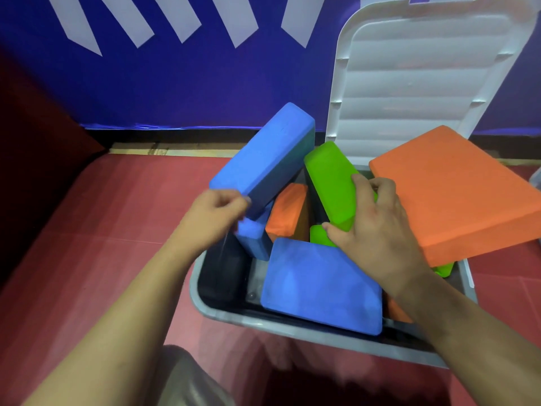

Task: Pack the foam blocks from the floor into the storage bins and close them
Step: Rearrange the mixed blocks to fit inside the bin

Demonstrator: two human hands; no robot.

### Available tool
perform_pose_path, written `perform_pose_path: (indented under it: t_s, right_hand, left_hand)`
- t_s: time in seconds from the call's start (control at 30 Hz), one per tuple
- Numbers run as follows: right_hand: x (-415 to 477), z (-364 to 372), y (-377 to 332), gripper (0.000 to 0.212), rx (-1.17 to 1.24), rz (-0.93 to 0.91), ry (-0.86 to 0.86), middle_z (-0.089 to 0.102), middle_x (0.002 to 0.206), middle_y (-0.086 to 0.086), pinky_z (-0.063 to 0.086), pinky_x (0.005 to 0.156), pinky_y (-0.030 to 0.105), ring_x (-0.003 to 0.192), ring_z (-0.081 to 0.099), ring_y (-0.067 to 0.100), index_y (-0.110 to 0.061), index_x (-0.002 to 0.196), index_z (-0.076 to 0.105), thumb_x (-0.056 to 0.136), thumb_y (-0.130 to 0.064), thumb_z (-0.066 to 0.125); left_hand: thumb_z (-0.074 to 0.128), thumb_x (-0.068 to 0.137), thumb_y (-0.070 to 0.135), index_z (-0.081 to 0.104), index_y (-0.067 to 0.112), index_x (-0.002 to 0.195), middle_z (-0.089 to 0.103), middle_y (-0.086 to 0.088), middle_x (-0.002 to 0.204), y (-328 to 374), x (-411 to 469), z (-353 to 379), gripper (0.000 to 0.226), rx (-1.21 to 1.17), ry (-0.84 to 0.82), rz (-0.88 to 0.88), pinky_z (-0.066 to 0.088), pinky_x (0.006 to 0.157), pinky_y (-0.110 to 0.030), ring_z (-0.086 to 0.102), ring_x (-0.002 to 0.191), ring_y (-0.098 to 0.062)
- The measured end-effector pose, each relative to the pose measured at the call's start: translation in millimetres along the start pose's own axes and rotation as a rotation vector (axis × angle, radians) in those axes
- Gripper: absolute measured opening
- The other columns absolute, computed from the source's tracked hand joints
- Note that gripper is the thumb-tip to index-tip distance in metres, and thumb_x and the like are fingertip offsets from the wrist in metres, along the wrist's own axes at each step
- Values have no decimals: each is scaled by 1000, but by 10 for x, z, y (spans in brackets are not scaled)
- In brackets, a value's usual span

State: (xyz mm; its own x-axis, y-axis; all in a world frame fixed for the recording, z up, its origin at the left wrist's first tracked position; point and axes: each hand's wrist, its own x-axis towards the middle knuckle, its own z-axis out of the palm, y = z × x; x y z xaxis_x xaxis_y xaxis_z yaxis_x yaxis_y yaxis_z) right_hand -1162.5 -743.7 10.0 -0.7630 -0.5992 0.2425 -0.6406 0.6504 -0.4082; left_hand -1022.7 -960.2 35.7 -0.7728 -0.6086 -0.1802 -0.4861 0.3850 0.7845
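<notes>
A grey storage bin [205,306] stands on the floor with its white lid [415,77] raised at the back. Several foam blocks fill it. My left hand [216,212] grips the near corner of a tilted blue block [263,159] that sticks up over the bin's left side. My right hand [377,230] holds a green block [328,177] that leans in the middle. A large orange block [456,191] lies slanted across the bin's right rim. Another blue block [319,285] lies at the front, with a small orange block [288,212] and a black block [222,273] lower down.
Red floor mats [123,212] surround the bin. A blue wall with white stripes [175,68] rises just behind it. A dark red surface [35,148] sits at the left. My knee [187,379] shows at the bottom edge.
</notes>
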Motion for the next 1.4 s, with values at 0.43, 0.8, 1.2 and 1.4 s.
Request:
perform_pose_path:
  t_s: [0.43,0.8,1.2,1.4]
  right_hand:
    - [62,50,106,88,74,15,-20,42,124,21,44,99,49,109,50,43,-8,141,43,67,-38,81]
    - [131,-31,144,83,171,44,0,42,126,20,42,101,49,112,49,42,-11,140,43,68,-35,78]
    - [80,-19,138,86,103,-3,8,44,121,23,44,98,50,106,52,45,-6,136,44,64,-37,81]
    - [33,-24,98,90,82,-8,-24,44,121,23,45,96,51,103,52,46,-6,138,42,64,-41,80]
  left_hand:
    - [96,34,59,50,21,132,64,8,123,-1009,66,1127,115,-90,-575,-627,55,93,-38,65,109,-14]
    - [86,54,61,32,26,127,57,11,117,201,-371,638,97,143,-389,-405,52,86,-30,59,104,-11]
    - [70,51,83,42,49,122,63,13,114,457,-621,-659,83,232,7,-356,52,91,-42,65,99,-13]
    - [67,68,73,32,33,122,57,-2,113,378,-737,-643,76,406,29,-436,46,70,-36,59,87,-18]
